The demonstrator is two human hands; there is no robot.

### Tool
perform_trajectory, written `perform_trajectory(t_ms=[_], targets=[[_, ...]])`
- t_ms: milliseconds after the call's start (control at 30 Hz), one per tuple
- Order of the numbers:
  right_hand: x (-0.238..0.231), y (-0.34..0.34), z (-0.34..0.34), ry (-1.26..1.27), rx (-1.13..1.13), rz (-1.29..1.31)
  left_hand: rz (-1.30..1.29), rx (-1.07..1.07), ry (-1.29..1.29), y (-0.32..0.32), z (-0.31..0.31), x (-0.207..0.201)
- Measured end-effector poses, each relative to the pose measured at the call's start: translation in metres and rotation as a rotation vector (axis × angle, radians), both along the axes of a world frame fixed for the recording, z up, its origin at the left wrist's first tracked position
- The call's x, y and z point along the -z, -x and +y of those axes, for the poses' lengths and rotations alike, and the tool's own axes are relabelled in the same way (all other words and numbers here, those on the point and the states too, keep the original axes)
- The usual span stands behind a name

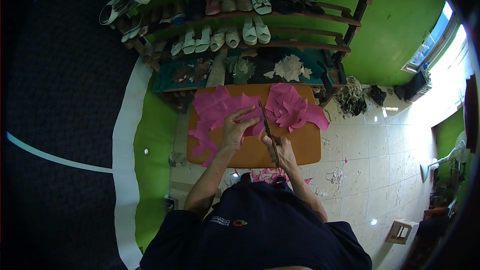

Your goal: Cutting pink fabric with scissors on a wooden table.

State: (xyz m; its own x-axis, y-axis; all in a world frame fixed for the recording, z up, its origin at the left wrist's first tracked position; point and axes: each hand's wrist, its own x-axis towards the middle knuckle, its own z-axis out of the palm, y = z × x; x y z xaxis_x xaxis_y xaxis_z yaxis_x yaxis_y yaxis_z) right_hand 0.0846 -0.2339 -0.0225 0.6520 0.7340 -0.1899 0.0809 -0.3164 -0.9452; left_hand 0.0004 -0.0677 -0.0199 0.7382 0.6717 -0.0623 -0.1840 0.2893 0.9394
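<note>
Over the orange-brown table [240,158], my right hand [281,152] grips a pair of dark scissors [267,126], the long blades pointing away from me. My left hand [236,129] pinches a bright pink sheet of material [254,104] just left of the blades. Whether the blades have pink material between them is too small to tell. More of the pink sheet [212,104], with jagged cut edges, spreads over the table's left side. On the right lies a loose heap of cut pink pieces [287,110].
Behind the table stands a wooden rack [300,19] with rows of shoes and sandals [256,31]. Its lowest shelf carries a pile of cream scraps [291,68]. Pink offcuts [267,175] lie below the table's near edge. A small wooden box [401,232] stands on the tiled floor, right.
</note>
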Motion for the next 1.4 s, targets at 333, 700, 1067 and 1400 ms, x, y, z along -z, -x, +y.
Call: perform_trajectory(t_ms=[333, 700, 1067, 1400], targets=[[-0.007, -0.002, -0.004, 0.065, -0.015, 0.016, -0.012, 0.073, 0.066, 0.007, 0.012, -0.004], [-0.017, -0.011, -0.018, 0.137, -0.102, 0.001, -0.018, 0.092, 0.098, 0.011, 0.016, -0.001], [0.007, -0.008, -0.009, 0.07, -0.099, 0.04, 0.062, 0.117, -0.056, 0.012, 0.01, 0.006], [-0.009, -0.01, -0.01, 0.106, -0.064, -0.03, 0.094, 0.153, 0.006, 0.012, 0.004, 0.001]])
